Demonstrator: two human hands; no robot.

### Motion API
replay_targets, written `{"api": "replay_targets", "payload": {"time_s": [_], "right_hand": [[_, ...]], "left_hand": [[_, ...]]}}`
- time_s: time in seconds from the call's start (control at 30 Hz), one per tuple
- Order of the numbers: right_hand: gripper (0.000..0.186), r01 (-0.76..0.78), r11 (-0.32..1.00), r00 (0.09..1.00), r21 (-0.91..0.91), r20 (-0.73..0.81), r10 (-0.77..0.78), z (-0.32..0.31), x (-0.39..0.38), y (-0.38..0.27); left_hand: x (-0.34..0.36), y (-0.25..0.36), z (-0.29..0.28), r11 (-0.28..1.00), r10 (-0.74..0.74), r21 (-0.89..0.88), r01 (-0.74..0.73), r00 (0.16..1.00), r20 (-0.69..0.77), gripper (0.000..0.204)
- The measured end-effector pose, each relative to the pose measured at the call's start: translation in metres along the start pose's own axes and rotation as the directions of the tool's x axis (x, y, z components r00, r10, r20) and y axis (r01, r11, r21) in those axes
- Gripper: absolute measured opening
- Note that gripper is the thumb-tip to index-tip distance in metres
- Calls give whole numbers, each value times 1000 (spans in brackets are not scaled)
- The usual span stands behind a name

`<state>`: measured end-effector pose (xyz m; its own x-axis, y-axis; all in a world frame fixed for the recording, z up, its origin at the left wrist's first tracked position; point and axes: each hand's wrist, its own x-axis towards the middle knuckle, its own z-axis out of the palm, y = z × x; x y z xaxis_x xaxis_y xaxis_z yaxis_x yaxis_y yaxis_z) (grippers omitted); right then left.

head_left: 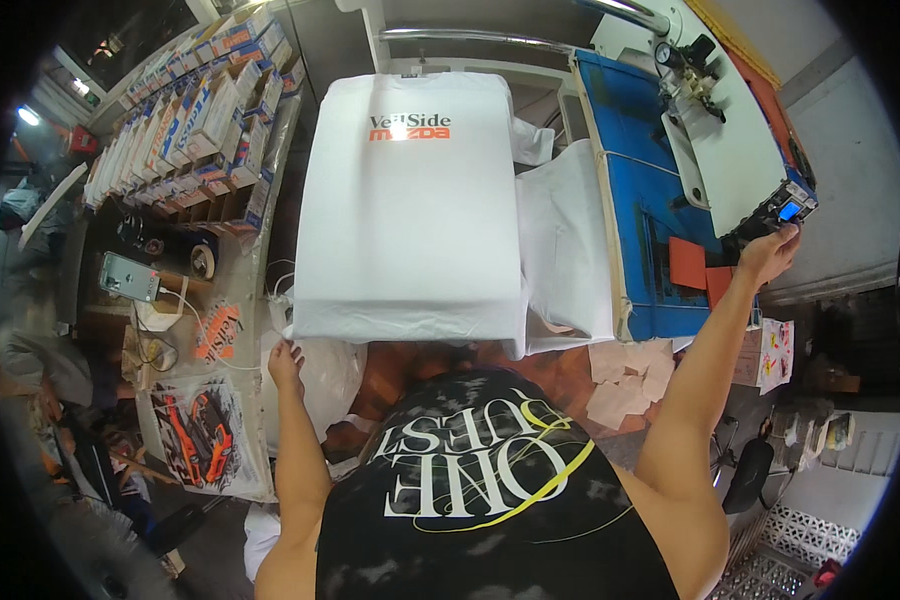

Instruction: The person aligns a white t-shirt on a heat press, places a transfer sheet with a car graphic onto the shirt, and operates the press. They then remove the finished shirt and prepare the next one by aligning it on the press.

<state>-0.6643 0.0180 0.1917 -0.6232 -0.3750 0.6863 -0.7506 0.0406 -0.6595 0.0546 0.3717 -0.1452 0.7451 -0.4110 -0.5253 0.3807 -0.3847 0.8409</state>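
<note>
A white T-shirt with a dark and orange print near its far end lies spread over a flat platen in front of me. My left hand is at its near left corner, fingers bunched at the cloth's edge; the exact grip is small in view. Far out to the right, my right hand is closed against a black control box with a small lit blue screen. Its fingers are partly hidden by the box. The box sits at the near end of a white machine body.
Right of the shirt is a blue board with orange pieces. A metal bar crosses behind. On the left, a table holds boxes, a phone, tape and a printed car sheet. Brown paper lies below.
</note>
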Motion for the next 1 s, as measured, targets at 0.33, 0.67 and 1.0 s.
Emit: {"api": "replay_targets", "payload": {"time_s": [0.33,0.67,1.0], "right_hand": [[71,56,991,998,-118,46,-51,-14,8,-3],[20,-177,909,594,378,777,-208,-49,-241,-54],[31,-814,436,-261,-385,912,317,-122,-359,67]], "left_hand": [[19,34,27,965,-123,-170,201,916,383,56],[26,58,-44,964,-245,221,148,817,522,27],[56,106,-89,765,-545,644,-2,531,649,19]]}}
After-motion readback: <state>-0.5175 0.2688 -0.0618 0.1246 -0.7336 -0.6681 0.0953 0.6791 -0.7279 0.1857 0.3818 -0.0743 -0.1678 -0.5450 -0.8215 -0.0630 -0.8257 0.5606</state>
